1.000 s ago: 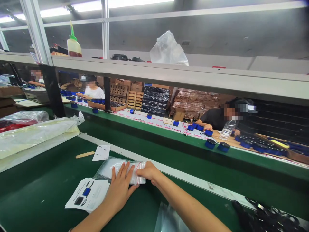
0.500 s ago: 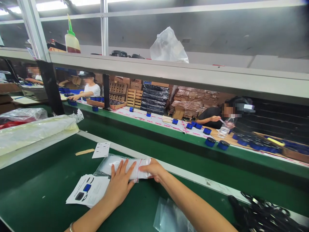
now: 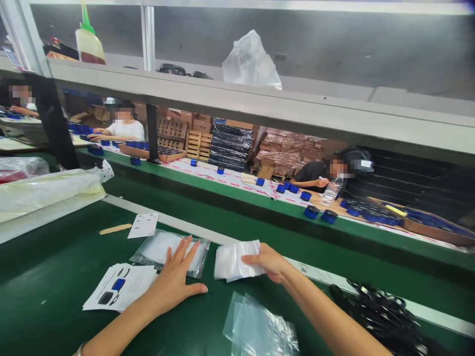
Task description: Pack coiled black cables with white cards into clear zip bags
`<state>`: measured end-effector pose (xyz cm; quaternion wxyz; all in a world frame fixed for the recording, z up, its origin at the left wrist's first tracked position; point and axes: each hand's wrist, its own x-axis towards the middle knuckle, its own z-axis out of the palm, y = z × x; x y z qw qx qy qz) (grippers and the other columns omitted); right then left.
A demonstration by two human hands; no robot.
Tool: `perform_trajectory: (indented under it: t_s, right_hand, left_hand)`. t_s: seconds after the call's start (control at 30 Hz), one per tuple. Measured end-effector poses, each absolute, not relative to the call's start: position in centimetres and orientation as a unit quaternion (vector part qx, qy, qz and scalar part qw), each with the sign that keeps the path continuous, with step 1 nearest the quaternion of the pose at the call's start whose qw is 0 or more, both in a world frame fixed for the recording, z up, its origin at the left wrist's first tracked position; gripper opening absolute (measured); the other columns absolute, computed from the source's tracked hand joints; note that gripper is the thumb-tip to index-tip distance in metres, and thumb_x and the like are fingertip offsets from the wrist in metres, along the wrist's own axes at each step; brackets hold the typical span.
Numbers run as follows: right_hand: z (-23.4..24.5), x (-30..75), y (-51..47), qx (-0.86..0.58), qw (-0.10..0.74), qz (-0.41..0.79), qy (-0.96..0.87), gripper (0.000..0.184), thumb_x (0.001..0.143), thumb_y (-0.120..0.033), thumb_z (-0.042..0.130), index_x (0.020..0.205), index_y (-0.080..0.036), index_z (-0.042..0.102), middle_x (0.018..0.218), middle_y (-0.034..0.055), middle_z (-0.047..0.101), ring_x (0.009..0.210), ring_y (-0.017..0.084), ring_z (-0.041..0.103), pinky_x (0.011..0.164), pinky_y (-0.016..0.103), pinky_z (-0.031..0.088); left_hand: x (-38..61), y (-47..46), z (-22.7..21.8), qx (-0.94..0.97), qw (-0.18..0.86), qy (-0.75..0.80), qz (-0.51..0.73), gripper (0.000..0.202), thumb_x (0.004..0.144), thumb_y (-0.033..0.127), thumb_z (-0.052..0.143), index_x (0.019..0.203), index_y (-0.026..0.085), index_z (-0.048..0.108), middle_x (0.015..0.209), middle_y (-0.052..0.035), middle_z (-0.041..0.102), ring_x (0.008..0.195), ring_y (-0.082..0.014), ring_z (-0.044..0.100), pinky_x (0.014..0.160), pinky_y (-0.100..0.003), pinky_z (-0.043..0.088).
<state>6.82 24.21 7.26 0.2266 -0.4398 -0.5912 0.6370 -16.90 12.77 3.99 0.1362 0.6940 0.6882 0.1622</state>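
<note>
My left hand (image 3: pixel 174 282) lies open with its fingers spread, the fingertips on the lower edge of a clear zip bag (image 3: pixel 168 252) with white contents. My right hand (image 3: pixel 267 263) holds a folded white plastic pouch (image 3: pixel 235 260) against the green belt (image 3: pixel 55 267). A stack of printed leaflets (image 3: pixel 118 287) lies left of my left hand. Further up are a white card (image 3: pixel 143 226) and a wooden stick (image 3: pixel 115 229). Loose clear plastic bags (image 3: pixel 260 326) lie below my right forearm.
A black cable bundle (image 3: pixel 378 314) lies at the lower right. A white plastic roll (image 3: pixel 44 195) sits at the left. Beyond a metal rail (image 3: pixel 222 237), co-workers (image 3: pixel 315 177) handle blue-lidded round containers (image 3: pixel 311 212) on a second belt.
My hands have moved apart. The right hand has gone right with the folded white pouch, and the zip bag now lies flat by my left hand.
</note>
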Motion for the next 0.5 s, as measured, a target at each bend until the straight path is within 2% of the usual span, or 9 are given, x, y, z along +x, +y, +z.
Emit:
perform_trajectory:
  t_s: [0.07,0.17,0.23,0.3,0.33,0.4,0.43,0.5]
  right_hand:
    - [8.0,7.8,23.2,-0.428,0.227,0.648,-0.587,0.014,0.087,-0.024,0.063,0.095,-0.013,0.063,0.091,0.0021,0.065,0.076,0.015,0.064,0.070,0.032,0.052]
    - [9.0,8.9,21.1,-0.413,0.246,0.666,-0.571,0.027,0.066,-0.022,0.078,0.087,-0.013,0.064,0.078,-0.0009,0.066,0.070,0.014,0.061,0.067,0.026,0.047]
    - [9.1,9.7,19.4,-0.414,0.261,0.672,-0.556,0.036,0.057,-0.027,0.080,0.086,-0.013,0.063,0.075,-0.0010,0.066,0.068,0.014,0.060,0.064,0.024,0.045]
    - [8.5,10.7,17.6,-0.429,0.267,0.669,-0.545,0.036,0.058,-0.034,0.077,0.083,-0.014,0.059,0.072,-0.0010,0.064,0.064,0.013,0.058,0.061,0.024,0.043]
    - [8.0,11.4,16.7,-0.438,0.267,0.665,-0.543,0.035,0.060,-0.035,0.075,0.082,-0.014,0.058,0.071,-0.0011,0.063,0.063,0.013,0.057,0.060,0.024,0.043]
    - [6.7,12.9,15.3,-0.459,0.259,0.650,-0.548,0.033,0.063,-0.036,0.071,0.083,-0.015,0.055,0.071,-0.0004,0.063,0.063,0.014,0.058,0.061,0.024,0.043]
    - [6.1,13.7,14.8,-0.471,0.253,0.637,-0.555,0.031,0.065,-0.036,0.068,0.084,-0.015,0.055,0.072,0.0006,0.063,0.065,0.015,0.059,0.062,0.026,0.044]
    - [5.1,15.4,14.0,-0.500,0.245,0.596,-0.578,0.033,0.066,-0.033,0.064,0.091,-0.014,0.056,0.078,0.0048,0.064,0.073,0.020,0.060,0.067,0.031,0.046]
  left_hand:
    - [-15.5,12.7,5.3,0.712,0.170,0.657,0.178,0.094,0.079,0.049,0.061,0.149,0.020,0.006,0.157,-0.0099,-0.002,0.142,-0.0284,-0.004,0.113,-0.052,0.008]
    - [-12.8,13.3,7.1,0.737,0.224,0.611,0.183,0.104,0.073,0.054,0.066,0.149,0.018,0.004,0.158,-0.0122,0.004,0.143,-0.0317,0.003,0.113,-0.052,0.010]
    - [-11.1,14.0,7.8,0.755,0.255,0.577,0.178,0.093,0.072,0.050,0.068,0.147,0.020,0.020,0.153,-0.0125,0.028,0.139,-0.0331,0.023,0.112,-0.051,0.019]
    - [-9.8,14.8,8.0,0.774,0.288,0.541,0.161,0.066,0.075,0.042,0.068,0.134,0.021,0.045,0.132,-0.0082,0.057,0.121,-0.0283,0.051,0.101,-0.045,0.038]
    - [-9.3,15.1,8.0,0.782,0.304,0.524,0.147,0.051,0.077,0.040,0.067,0.123,0.020,0.056,0.117,-0.0059,0.066,0.107,-0.0244,0.060,0.092,-0.041,0.046]
    - [-8.5,15.5,7.7,0.794,0.329,0.499,0.112,0.033,0.078,0.039,0.067,0.104,0.017,0.065,0.094,-0.0029,0.071,0.084,-0.0192,0.067,0.073,-0.035,0.053]
    - [-8.1,15.5,7.6,0.799,0.335,0.491,0.096,0.030,0.079,0.038,0.066,0.099,0.016,0.066,0.087,-0.0024,0.071,0.078,-0.0185,0.067,0.069,-0.034,0.053]
    - [-7.4,15.4,7.4,0.806,0.328,0.487,0.074,0.032,0.079,0.038,0.064,0.101,0.015,0.066,0.088,-0.0049,0.070,0.082,-0.0217,0.067,0.072,-0.038,0.052]
